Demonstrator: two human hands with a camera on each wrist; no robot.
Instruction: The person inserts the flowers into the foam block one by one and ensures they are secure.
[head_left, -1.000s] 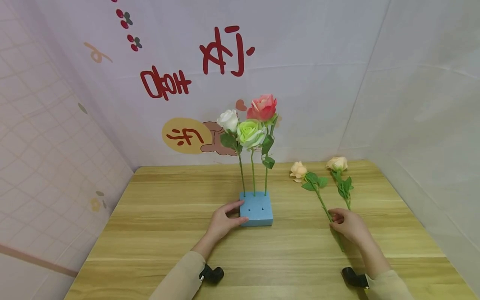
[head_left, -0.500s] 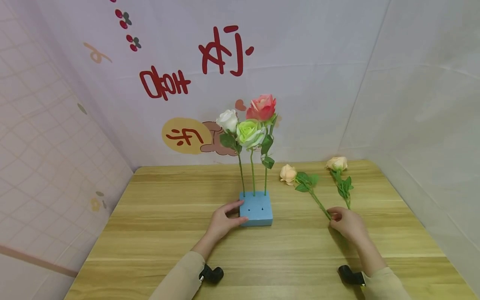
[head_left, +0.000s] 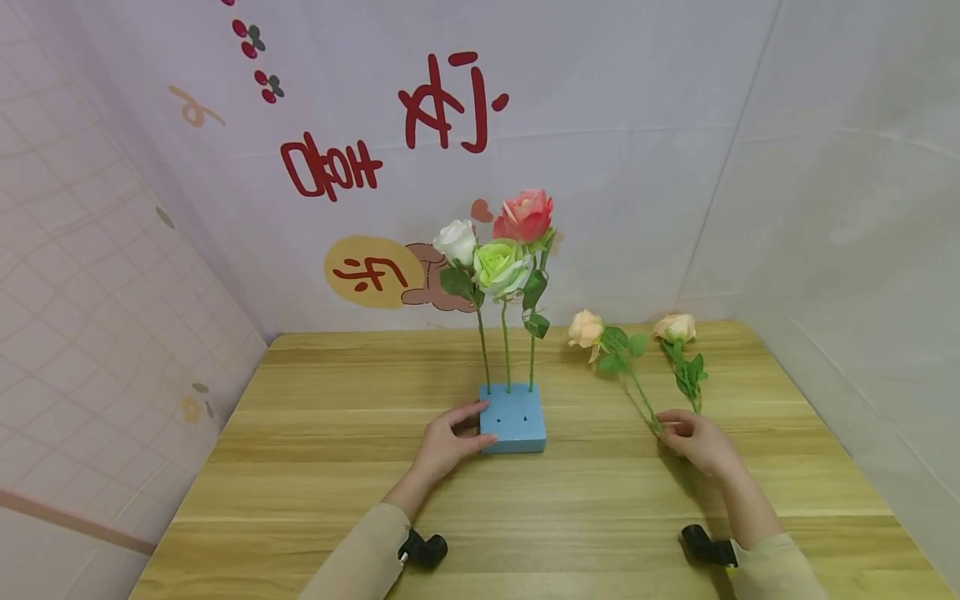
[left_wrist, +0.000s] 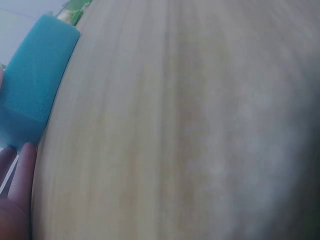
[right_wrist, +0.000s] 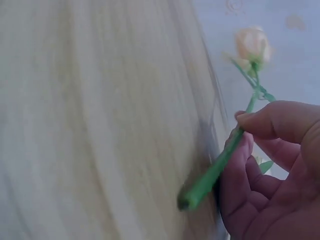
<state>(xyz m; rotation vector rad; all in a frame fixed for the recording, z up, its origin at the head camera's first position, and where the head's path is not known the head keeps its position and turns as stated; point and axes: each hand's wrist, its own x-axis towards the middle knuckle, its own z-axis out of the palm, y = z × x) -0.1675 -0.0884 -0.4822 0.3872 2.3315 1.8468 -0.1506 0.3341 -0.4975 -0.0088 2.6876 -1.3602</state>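
Note:
My left hand (head_left: 444, 442) grips the left side of a blue foam block (head_left: 513, 417), thumb at its front corner and fingers behind; fingertips touch the block (left_wrist: 37, 85) in the left wrist view. Three artificial roses stand upright in it: white (head_left: 456, 242), green (head_left: 501, 267) and pink (head_left: 525, 215). Two small holes show in its top. My right hand (head_left: 699, 443) pinches the green stem of a peach rose (head_left: 585, 328) between thumb and fingers. The right wrist view shows that rose (right_wrist: 252, 46) raised, its stem's cut end below the hand.
Another peach rose (head_left: 675, 328) lies at the back right of the wooden table (head_left: 337, 375), its stem end near my right hand. A printed white cloth (head_left: 615, 167) hangs behind the table, with further cloth walls on both sides.
The peach rose in my right hand has swung its bloom left and then up, lifting off the table. My left hand and the block stay in place.

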